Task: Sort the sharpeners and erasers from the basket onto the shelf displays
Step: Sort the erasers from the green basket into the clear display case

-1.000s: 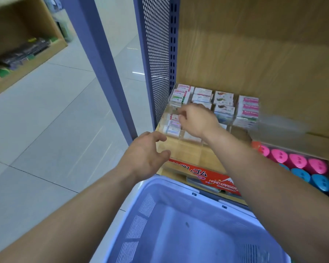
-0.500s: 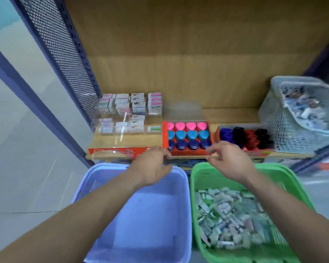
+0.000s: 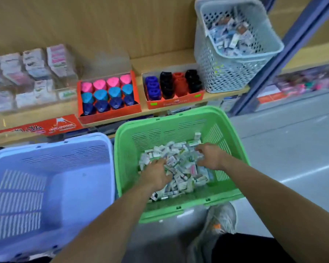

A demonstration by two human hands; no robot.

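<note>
Green plastic basket (image 3: 180, 118), standing on the floor below the front edge of the shelf (image 3: 160, 59), now has both my hands in it. A second ago the right hand (image 3: 210, 156) was up at the clear eraser display (image 3: 36, 73) at the shelf's left end, and the left hand (image 3: 156, 173) hovered over the lavender basket (image 3: 51, 147). Both have since come down, so I judge one placement finished and a fresh pick beginning.

The left hand's fingertips are buried in the heap of erasers (image 3: 180, 168), so I cannot tell whether it holds anything. The right hand lies wide, fingers spread across the heap near the basket's right wall, with nothing visibly pinched.

The erasers, small wrapped blocks, fill the middle of the green basket's floor and reach toward its back right corner. I cannot pick out any sharpeners among them. The lavender basket sits just beside the green one's left wall.

On the shelf, left to right:
- The clear display holds stacked eraser packs.
- An orange tray (image 3: 110, 115) holds rows of pink, light blue and dark blue sharpeners.
- A second orange tray (image 3: 175, 102) holds blue, black and red ones.
- A grey mesh basket (image 3: 222, 76) at the right end holds mixed small packets.
</note>
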